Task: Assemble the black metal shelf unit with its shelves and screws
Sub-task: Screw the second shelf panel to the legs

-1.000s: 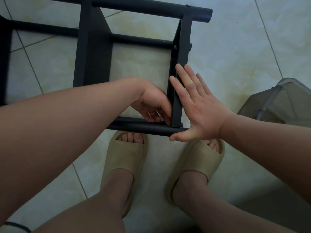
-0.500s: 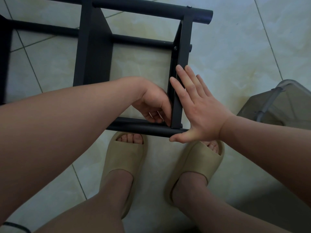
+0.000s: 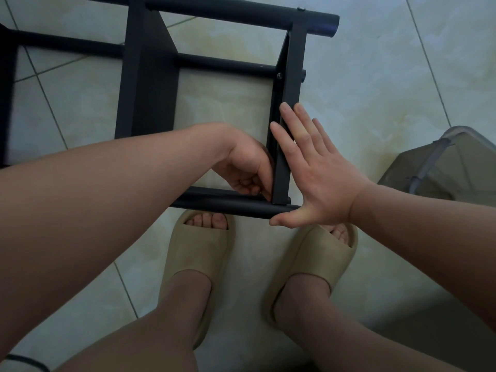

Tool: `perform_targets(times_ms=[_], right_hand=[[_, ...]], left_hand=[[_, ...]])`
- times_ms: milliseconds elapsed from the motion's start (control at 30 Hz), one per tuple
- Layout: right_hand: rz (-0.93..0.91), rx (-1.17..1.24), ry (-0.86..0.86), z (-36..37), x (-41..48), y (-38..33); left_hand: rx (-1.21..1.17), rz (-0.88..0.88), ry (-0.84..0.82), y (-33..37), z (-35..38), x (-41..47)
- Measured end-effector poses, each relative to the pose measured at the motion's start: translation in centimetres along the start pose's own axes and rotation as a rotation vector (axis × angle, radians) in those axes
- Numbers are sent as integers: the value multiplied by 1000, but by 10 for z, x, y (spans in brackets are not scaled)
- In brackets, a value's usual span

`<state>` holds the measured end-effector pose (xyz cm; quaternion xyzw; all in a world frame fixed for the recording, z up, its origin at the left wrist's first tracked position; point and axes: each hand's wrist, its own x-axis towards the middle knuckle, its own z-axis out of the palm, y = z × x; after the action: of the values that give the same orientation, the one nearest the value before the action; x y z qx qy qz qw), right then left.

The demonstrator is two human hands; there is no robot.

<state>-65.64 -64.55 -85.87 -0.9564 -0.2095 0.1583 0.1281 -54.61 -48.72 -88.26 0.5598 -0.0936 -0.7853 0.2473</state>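
The black shelf frame [image 3: 150, 89] lies on the tiled floor [image 3: 375, 76]. My right hand [image 3: 322, 178], fingers straight, presses flat against the outer face of its end crossbar [image 3: 291, 84]. My left hand [image 3: 247, 167] curls at the inner corner by the near tube [image 3: 222, 204]; whether it holds anything, I cannot tell.

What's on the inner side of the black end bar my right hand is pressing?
Your left hand, fingers curled at the joint with the near tube. Whether they hold anything is hidden by the end bar and the hand itself.
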Motion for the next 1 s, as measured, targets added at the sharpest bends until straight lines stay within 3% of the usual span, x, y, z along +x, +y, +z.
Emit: perform_targets(times_ms=[1000], right_hand=[[3,-1,-8,0,1,-1]], left_hand=[[-12,-64,-63,-2,-1,4]])
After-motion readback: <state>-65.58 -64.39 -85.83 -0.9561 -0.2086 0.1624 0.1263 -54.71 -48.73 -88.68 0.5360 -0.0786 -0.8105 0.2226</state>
